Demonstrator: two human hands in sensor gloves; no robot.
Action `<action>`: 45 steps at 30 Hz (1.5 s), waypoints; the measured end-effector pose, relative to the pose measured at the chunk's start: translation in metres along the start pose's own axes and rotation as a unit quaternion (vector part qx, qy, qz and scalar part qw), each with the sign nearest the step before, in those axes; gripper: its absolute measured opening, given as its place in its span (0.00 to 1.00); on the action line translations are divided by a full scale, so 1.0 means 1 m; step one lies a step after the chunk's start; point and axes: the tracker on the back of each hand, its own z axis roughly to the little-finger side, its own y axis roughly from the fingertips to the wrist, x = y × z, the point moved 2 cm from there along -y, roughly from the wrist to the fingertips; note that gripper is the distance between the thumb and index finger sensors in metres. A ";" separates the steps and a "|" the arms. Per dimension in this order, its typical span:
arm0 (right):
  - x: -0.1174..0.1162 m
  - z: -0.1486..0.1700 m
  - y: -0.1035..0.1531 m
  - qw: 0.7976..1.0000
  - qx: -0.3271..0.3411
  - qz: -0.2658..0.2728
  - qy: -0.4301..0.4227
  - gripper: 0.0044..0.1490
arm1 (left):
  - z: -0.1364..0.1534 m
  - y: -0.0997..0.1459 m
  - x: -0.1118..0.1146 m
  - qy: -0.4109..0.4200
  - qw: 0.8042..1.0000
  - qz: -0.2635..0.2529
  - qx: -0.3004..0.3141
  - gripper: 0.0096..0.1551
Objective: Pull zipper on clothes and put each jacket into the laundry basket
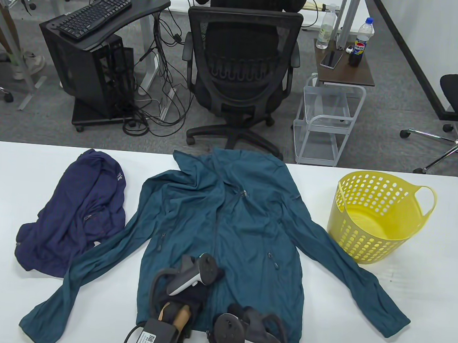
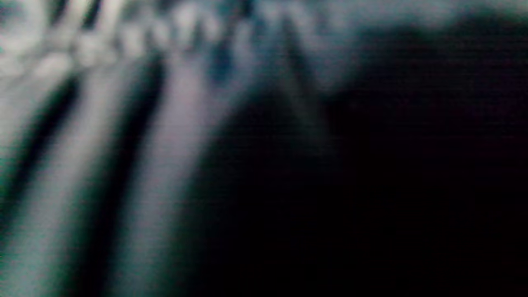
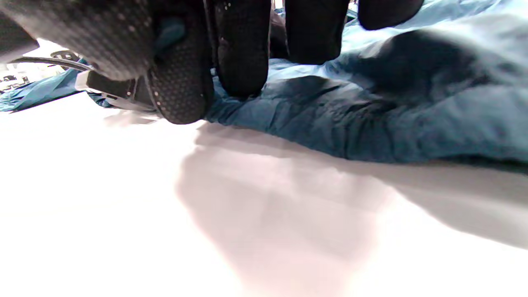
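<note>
A teal jacket (image 1: 248, 228) lies spread face up in the middle of the white table (image 1: 360, 316), sleeves out to both sides. My left hand (image 1: 198, 284) rests on its lower front by the centre zipper; the tracker hides its fingers, and the left wrist view is all blur. My right hand (image 1: 237, 314) is at the hem. In the right wrist view the teal jacket (image 3: 371, 123) bunches under my right hand (image 3: 210, 103), whose thumb and fingers (image 3: 243, 62) close on the hem edge. A navy jacket (image 1: 79, 215) lies crumpled at the left. The yellow laundry basket (image 1: 371, 226) stands empty at the right.
Beyond the table's far edge stand an office chair (image 1: 241, 61) with a person seated past it, a small white cart (image 1: 327, 124) and a black keyboard stand (image 1: 96, 50). A cabled box (image 1: 156, 338) on my left forearm sits at the near edge.
</note>
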 end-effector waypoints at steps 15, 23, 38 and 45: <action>0.046 0.134 0.025 0.948 -0.246 0.170 -0.109 0.34 | -0.032 0.051 -0.010 -0.054 0.993 0.098 0.028 0.22; 0.047 0.201 0.047 0.897 -0.379 0.177 -0.143 0.37 | -0.004 0.058 -0.028 -0.011 0.998 0.057 -0.027 0.29; 0.025 0.250 0.055 0.865 -0.464 0.107 -0.160 0.43 | 0.142 0.005 -0.007 0.127 0.960 0.015 -0.248 0.48; 0.025 0.251 0.057 0.864 -0.469 0.106 -0.149 0.40 | 0.134 0.015 -0.015 0.094 0.964 -0.031 -0.248 0.45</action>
